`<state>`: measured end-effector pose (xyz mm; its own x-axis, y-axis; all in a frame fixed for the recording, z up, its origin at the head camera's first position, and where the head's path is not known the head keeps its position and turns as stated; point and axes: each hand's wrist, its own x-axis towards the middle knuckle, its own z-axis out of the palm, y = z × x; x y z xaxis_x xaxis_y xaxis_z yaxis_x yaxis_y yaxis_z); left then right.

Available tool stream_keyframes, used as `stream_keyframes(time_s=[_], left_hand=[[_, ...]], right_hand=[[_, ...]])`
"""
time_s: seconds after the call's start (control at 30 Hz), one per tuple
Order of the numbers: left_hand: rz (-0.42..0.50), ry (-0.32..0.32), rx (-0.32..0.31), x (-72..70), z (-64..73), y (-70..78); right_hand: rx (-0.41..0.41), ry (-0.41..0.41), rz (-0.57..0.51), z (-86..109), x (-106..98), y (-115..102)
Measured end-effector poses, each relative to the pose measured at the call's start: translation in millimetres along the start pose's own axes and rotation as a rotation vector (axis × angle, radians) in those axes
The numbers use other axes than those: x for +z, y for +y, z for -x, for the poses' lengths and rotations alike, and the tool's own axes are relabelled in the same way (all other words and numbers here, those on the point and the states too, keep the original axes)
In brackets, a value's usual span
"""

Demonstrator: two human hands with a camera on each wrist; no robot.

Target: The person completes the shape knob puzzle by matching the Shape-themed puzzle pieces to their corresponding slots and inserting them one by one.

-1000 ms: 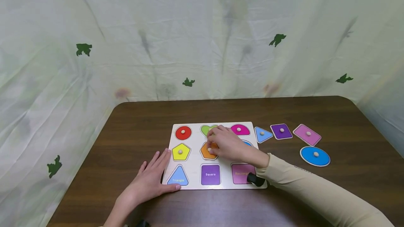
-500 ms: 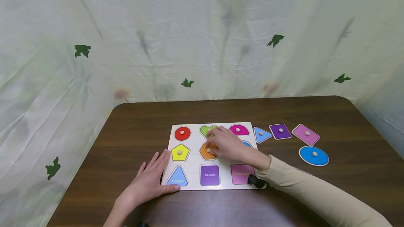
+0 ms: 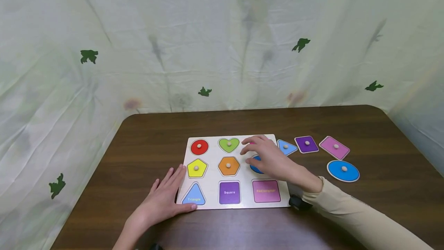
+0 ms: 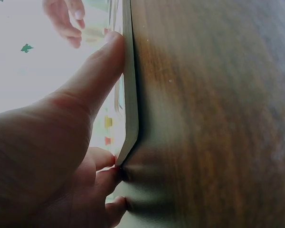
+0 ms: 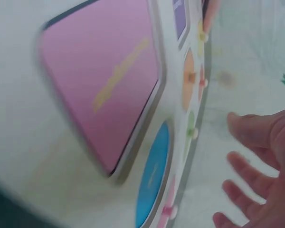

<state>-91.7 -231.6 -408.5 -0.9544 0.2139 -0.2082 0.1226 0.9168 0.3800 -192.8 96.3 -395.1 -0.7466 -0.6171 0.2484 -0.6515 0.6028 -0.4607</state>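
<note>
Head view: a person's right hand point(image 3: 268, 159), in a cream sleeve point(image 3: 360, 213), hangs over the upper right part of a flat white rectangular shape-puzzle board point(image 3: 212, 188) at centre frame; its thumb and fingers stand apart from one another. An orange hexagonal piece with a round knob point(image 3: 223, 171), seated in the board, lies just left of the right thumb, apart from it; a green heart-shaped piece point(image 3: 229, 148) sits above the hexagon. The right hand partly covers a blue oval recess point(image 3: 255, 168) and a magenta piece at the board's upper right. A red round piece point(image 3: 199, 152) and a yellow pentagonal piece point(image 3: 197, 173) fill the left column above a blue triangular recess point(image 3: 193, 195).

The left hand point(image 3: 166, 196), fingers extended, rests at the board's left edge, its thumb on the lower left corner; the left wrist view shows this thumb against the edge.

Loose on the brown wood-grained table point(image 3: 156, 134), right of the board, lie a light-blue triangular piece point(image 3: 284, 151), a purple four-sided piece point(image 3: 306, 148), a pink rectangular piece point(image 3: 332, 151) and, below these, a blue oval piece point(image 3: 343, 175)
</note>
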Motion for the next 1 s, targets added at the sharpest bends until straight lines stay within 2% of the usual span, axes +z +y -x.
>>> stream_keyframes(time_s=[0.13,0.27,0.4,0.47,0.87,1.0], left_hand=[[-0.009,0.001,0.003,-0.7,0.6,0.6],[-0.016,0.007,0.01,-0.7,0.1,0.1],[-0.015,0.007,0.013,-0.2,-1.0,-0.6],[-0.014,0.006,0.013,-0.1,-1.3,-0.8],[-0.004,0.014,0.015,3.9,-1.2,-3.5],[-0.001,0.023,0.02,4.5,-1.4,-3.9]], right_hand=[[-0.012,0.061,-0.06,8.5,-5.7,7.9],[0.039,0.089,-0.1,16.0,-12.6,16.2],[0.121,0.097,-0.078,23.1,-19.8,26.4],[0.136,0.1,-0.048,27.2,-23.2,32.1],[0.175,0.095,0.006,58.8,-43.4,59.6],[0.157,0.124,0.006,71.1,-50.5,66.5]])
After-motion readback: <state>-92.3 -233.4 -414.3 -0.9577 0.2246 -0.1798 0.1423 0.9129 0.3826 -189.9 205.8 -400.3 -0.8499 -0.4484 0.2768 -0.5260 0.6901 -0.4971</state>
